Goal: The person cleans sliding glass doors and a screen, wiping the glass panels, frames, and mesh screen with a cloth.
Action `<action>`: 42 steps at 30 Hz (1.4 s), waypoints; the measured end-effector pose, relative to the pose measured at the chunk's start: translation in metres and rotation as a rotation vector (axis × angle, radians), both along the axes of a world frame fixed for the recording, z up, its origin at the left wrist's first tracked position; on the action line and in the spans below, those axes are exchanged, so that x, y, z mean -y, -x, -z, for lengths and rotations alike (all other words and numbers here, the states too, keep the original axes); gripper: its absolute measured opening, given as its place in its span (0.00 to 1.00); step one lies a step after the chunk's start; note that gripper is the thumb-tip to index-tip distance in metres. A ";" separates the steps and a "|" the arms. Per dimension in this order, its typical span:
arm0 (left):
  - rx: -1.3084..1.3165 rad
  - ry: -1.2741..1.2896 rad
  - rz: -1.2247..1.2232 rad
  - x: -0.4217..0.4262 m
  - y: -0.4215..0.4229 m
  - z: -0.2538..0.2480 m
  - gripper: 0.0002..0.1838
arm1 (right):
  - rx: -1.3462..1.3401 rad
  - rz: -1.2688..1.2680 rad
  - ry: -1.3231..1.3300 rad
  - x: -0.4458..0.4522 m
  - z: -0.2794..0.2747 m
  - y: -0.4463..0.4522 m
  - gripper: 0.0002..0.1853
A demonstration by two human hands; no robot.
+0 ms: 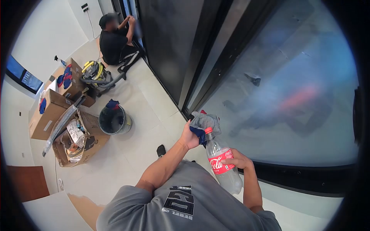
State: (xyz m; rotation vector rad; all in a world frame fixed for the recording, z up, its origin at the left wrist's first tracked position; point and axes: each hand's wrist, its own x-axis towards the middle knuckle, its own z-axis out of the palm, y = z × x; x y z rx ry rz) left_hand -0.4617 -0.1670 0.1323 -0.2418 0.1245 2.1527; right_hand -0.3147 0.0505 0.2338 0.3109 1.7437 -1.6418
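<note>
My right hand [239, 159] is wrapped around a clear plastic Coca-Cola bottle [227, 175] with a red label and a red cap. Tilted, the bottle points its cap up toward the cloth; how much liquid it holds I cannot tell. Bunched grey and dark blue cloth [206, 122] is in my left hand [189, 136], right beside the bottle's cap. Part of the left fingers is hidden behind the cloth. Just beyond both hands stands a large dark-framed glass panel [285, 100], hazy and reflective.
Another person [115, 42] sits on the floor by the far end of the frame, hands raised to it. A yellow-and-black vacuum cleaner [94, 73], a dark bucket [115, 120] with a cloth on its rim, and cardboard boxes [50, 115] stand on the left.
</note>
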 end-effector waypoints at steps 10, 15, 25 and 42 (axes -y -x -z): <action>0.041 -0.001 0.019 0.050 0.050 0.019 0.39 | 0.094 0.038 -0.055 0.056 0.003 0.048 0.36; 0.020 -0.041 0.017 0.069 0.073 0.008 0.34 | 0.002 0.068 -0.121 0.082 0.005 0.066 0.43; 0.017 0.052 0.041 0.067 0.094 -0.006 0.28 | -0.257 0.277 -0.241 0.118 0.002 0.084 0.51; 0.020 0.001 0.004 -0.005 0.090 -0.017 0.33 | -0.635 0.108 -0.426 0.034 -0.042 0.143 0.54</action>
